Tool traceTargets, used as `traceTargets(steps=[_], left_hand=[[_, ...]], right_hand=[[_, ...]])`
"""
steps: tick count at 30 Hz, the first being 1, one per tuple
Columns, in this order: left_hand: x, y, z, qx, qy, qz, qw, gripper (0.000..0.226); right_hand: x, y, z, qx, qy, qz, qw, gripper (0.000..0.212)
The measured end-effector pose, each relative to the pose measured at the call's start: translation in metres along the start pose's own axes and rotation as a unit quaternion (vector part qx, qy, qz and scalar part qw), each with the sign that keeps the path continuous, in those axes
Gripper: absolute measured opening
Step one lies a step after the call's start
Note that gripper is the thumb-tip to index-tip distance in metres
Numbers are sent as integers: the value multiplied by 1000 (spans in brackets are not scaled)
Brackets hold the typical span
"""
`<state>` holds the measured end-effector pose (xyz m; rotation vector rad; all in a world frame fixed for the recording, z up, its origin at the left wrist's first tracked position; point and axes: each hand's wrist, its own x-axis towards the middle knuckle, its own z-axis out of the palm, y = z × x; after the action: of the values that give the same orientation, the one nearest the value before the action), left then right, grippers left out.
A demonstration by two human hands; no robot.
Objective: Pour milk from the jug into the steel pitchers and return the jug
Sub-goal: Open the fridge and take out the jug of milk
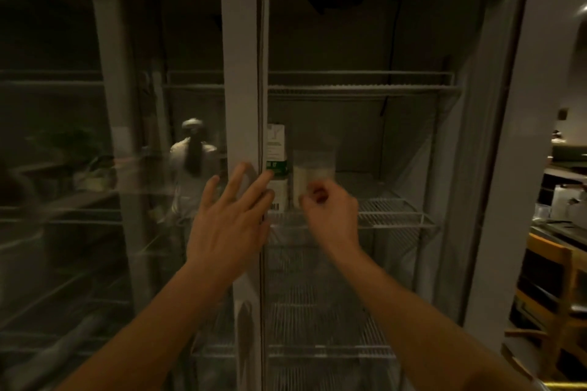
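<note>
At 9 o'clock the closed glass door (111, 152) of the fridge gives back a dim reflection of a person in a pale top. Just right of it, the left hand (227, 222) lies flat on the pale door frame (241, 73), its fingers spread wide and straight, holding nothing. At the centre, on the wire shelf (394, 213) of the open right-hand section, a tall carton (278, 165) with a green band stands upright. Touching its right side is the clear jug (313, 174), upright and about half full of milk. The right hand (330, 213) reaches in at the jug's lower front, fingers curled at its base; blur hides whether they grip it. At 3 o'clock, wooden furniture (552, 289) stands beyond the fridge.
</note>
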<state>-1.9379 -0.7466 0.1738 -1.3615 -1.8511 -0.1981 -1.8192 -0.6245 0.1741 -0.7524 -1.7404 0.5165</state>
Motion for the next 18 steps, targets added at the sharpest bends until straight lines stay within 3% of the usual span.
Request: traceTargets(steps=[5,10,13,16,18], left_hand=[[3,-6,-9,3,10,-50,999,41],[17,0,-23,-22,46,-109,993,29],[29,2,-23,-63,64,-41,995,33],[34,-6,-13,-117,-1,13,993,43],[31,-18,-1,-90,-24,30,995,46]], right_hand=[[40,9,-5,23,-8,68,997,45],[70,28,11,58,-70,157,983,62],[83,33,24,72,-73,203,974,67],[97,35,29,90,-80,258,959,51],[105,32,32,136,-95,322,932,43]])
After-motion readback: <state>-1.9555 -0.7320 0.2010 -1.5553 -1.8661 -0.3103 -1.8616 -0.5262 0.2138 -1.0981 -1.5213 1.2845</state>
